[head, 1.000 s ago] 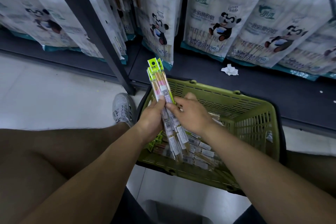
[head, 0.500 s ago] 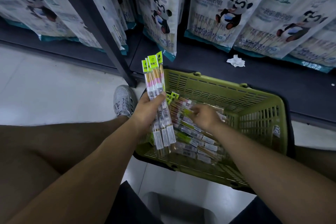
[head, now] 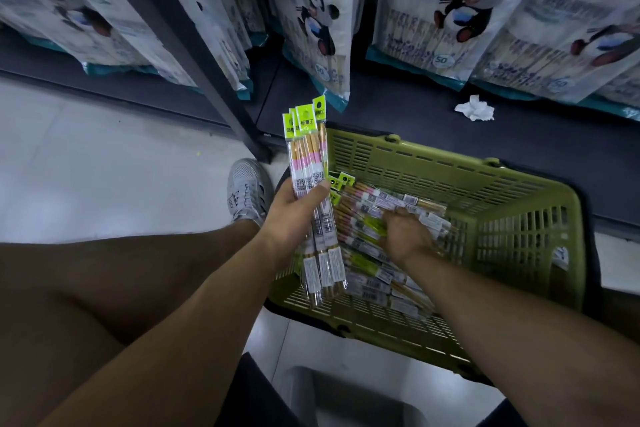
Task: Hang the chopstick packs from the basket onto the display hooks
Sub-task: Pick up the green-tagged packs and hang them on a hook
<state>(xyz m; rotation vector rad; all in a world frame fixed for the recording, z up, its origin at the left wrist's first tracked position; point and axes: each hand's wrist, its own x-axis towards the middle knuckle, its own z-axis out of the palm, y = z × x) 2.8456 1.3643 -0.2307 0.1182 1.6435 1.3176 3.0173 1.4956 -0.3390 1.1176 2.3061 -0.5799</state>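
Left hand (head: 294,215): gripping a bundle of chopstick packs (head: 313,163), thumb lying across the front and fingers curling round the back. The bundle is standing nearly upright over the basket's left end, with its green header cards uppermost.

Right hand (head: 407,236): reaching down into the basket with its fingers among the loose packs. Motion blur is hiding whether it is pinching one.

Loose packs (head: 374,253): lying in an overlapping heap across the left part of the basket.

Basket (head: 519,218): olive-green slotted plastic, sitting on the pale floor (head: 104,156) against the edge of the dark bottom shelf (head: 415,121).

Grey shoe (head: 247,189): showing just left of the basket, near the foot of a dark upright post (head: 194,55).

Panda-printed bags (head: 450,10): ranging in rows above the shelf.

Crumpled white tissue (head: 475,108): lying on the shelf beyond the basket, apart from it.
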